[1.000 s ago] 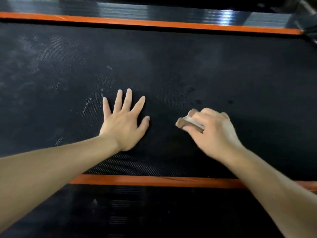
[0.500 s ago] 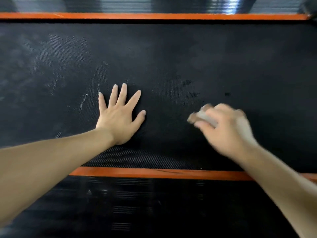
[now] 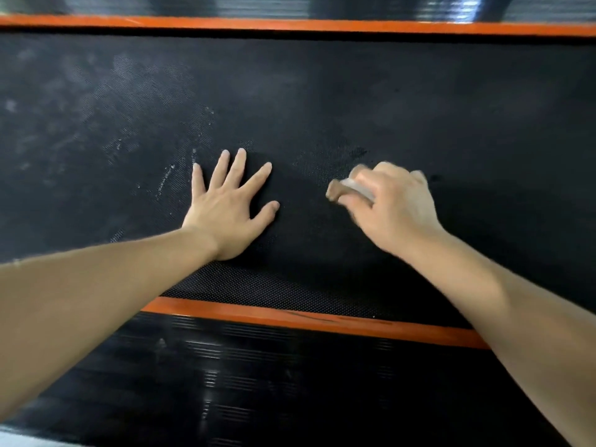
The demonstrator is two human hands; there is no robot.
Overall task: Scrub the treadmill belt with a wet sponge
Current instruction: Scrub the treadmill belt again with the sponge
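We press our left hand (image 3: 227,217) flat on the black treadmill belt (image 3: 322,101), fingers spread wide and straight. Just to its right, our right hand (image 3: 392,209) curls its fingers and thumb around the sponge (image 3: 343,190), holding it down on the belt; its brown end sticks out toward the left hand, blurred. Orange side strips (image 3: 309,319) border the belt, and pale smudges (image 3: 135,124) mark its left part.

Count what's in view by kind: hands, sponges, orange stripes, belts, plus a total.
Hands: 2 (left hand, right hand)
Sponges: 1 (sponge in the right hand)
Orange stripes: 2 (far orange stripe, near orange stripe)
Belts: 1 (treadmill belt)
Total: 6
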